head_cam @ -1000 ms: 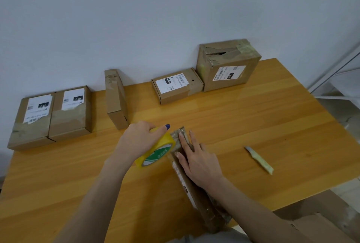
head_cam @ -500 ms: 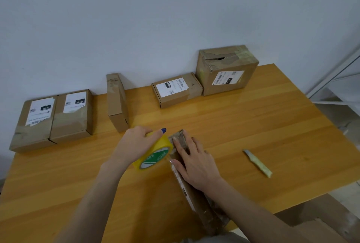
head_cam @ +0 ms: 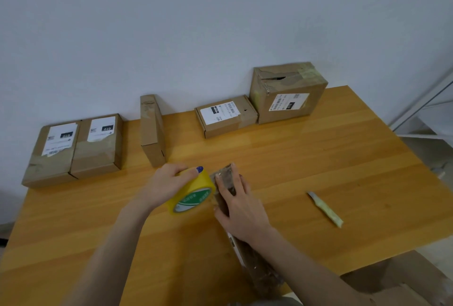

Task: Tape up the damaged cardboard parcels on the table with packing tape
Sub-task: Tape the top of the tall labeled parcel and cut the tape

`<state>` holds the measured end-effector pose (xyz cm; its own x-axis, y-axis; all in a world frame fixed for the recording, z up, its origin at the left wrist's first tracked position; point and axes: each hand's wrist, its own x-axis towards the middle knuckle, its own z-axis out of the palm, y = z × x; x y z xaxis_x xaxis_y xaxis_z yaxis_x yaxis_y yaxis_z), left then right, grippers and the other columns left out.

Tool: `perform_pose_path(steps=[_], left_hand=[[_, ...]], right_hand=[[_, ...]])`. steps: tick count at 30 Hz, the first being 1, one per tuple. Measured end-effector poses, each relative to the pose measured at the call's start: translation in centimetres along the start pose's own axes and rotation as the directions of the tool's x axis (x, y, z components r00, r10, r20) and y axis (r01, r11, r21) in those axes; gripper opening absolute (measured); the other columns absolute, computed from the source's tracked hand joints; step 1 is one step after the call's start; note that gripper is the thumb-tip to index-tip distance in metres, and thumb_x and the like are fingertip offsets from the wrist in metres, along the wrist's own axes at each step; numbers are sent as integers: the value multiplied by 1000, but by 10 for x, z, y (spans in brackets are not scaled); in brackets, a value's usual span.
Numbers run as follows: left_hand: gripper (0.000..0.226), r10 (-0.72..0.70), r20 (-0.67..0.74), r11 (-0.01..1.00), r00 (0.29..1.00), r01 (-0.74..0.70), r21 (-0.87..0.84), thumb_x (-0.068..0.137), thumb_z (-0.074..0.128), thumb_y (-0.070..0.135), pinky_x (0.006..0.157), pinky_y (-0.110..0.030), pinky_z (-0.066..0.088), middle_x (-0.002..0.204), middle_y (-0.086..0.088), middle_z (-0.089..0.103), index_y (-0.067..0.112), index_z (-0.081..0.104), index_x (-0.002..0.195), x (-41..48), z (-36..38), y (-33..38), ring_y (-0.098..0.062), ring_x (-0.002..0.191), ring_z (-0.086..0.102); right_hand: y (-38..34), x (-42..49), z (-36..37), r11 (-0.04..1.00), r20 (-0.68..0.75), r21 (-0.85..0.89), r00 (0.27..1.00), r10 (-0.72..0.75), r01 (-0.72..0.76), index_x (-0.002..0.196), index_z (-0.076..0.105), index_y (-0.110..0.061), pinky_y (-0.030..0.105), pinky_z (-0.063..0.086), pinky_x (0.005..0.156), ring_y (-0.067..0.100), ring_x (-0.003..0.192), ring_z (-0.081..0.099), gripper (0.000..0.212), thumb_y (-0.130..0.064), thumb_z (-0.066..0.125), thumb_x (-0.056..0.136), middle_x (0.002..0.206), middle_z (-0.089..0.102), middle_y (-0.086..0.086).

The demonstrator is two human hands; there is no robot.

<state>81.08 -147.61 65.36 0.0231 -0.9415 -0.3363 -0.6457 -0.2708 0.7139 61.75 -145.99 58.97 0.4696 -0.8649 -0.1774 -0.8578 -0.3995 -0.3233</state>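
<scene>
Wooden desk (head_cam: 318, 163) bore a long brown cardboard parcel (head_cam: 255, 269) mid-taping: right grip (head_cam: 241, 210) spread flat on it, left grip (head_cam: 166, 183) clutching a yellow packing-tape roll (head_cam: 193, 195); the torn brown box (head_cam: 289, 94) at one o'clock looked undone.

tape roll (head_cam: 196, 189): yellow, tilted on edge, against far end | long parcel (head_cam: 256, 267): brown, flat, at near table (head_cam: 318, 158) edge

A wooden table (head_cam: 331, 158) against a white wall. The left hand (head_cam: 166, 183) grips a yellow roll of packing tape (head_cam: 193, 195), held against the far end of a long, narrow parcel (head_cam: 257, 271). The right hand (head_cam: 241, 210) presses flat on that parcel. A utility knife (head_cam: 324, 208) lies to the right. Five cardboard boxes line the wall, the largest (head_cam: 288, 92) torn on top.
</scene>
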Motion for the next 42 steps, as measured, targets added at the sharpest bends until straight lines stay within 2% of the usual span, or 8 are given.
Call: perform_pose_path(steps=[5, 10, 18, 21, 27, 34, 38, 42], left_hand=[[38, 13, -57, 1000, 998, -13, -2, 96, 51, 36, 57, -28, 39, 58, 3, 59, 21, 62, 63, -3, 4, 5, -15, 60, 58], [47, 11, -83, 1000, 996, -12, -15, 93, 52, 44, 63, -40, 45, 78, -18, 66, 0, 66, 84, -2, 6, 1, -30, 74, 63], [35, -33, -112, 998, 993, 26, -59, 97, 49, 36, 57, -27, 41, 69, -5, 66, 16, 70, 77, -1, 10, -5, -18, 65, 62], [42, -54, -119, 998, 991, 51, -24, 97, 48, 37, 56, -29, 38, 69, -11, 63, 4, 68, 82, 1, 11, -4, -19, 63, 57], [48, -124, -147, 992, 981, 125, -8, 97, 47, 34, 48, -27, 25, 48, 3, 37, 17, 45, 53, -2, 17, -9, -14, 46, 37], [41, -171, -121, 985, 978, 173, 7, 98, 45, 39, 55, -28, 26, 57, -3, 39, 10, 53, 69, -7, 29, -42, -18, 54, 38], [47, -244, -169, 970, 955, 237, -58, 96, 44, 43, 51, -27, 33, 57, 1, 50, 4, 65, 110, 2, 52, -50, -14, 54, 48], [44, -277, -149, 952, 949, 250, -176, 95, 46, 47, 67, -31, 46, 91, -6, 68, 16, 65, 119, 8, 58, -56, -22, 81, 63]], right_hand=[[0, 4, 2, 1000, -12, -16, 1000, 14, -14, 153, 9, -37, 44, 51, 86, 34, 146, 5, 72, -60, 13, 85, 159, -24, 4], [2, 5, -1, 1000, -2, 5, 1000, 11, -11, 153, 8, -37, 44, 51, 87, 34, 146, 3, 65, -50, 36, 96, 158, -26, 3], [-3, 3, -1, 1000, -15, -7, 1000, -15, 15, 150, -3, -44, 42, 51, 80, 37, 143, 13, 66, -49, 34, 96, 158, -25, 4], [-4, 4, -1, 1000, -2, -17, 1000, -8, 8, 150, -1, -45, 43, 51, 82, 38, 140, 17, 65, -50, 34, 96, 158, -26, 1], [-3, 7, 0, 1000, 18, -22, 1000, -2, 2, 151, 1, -44, 42, 49, 82, 37, 135, 26, 64, -50, 34, 96, 158, -26, 0], [3, 9, -1, 998, 56, -45, 998, -33, 35, 151, -3, -43, 34, 42, 71, 32, 119, 39, 63, -49, 30, 97, 157, -27, 1], [3, 8, -1, 998, 49, -33, 998, -48, 50, 149, -9, -46, 32, 41, 68, 32, 118, 41, 63, -48, 29, 98, 158, -25, 5], [2, 9, -3, 998, 52, -50, 998, -46, 49, 148, -7, -50, 34, 43, 68, 33, 117, 41, 60, -47, 28, 99, 158, -24, 5]])
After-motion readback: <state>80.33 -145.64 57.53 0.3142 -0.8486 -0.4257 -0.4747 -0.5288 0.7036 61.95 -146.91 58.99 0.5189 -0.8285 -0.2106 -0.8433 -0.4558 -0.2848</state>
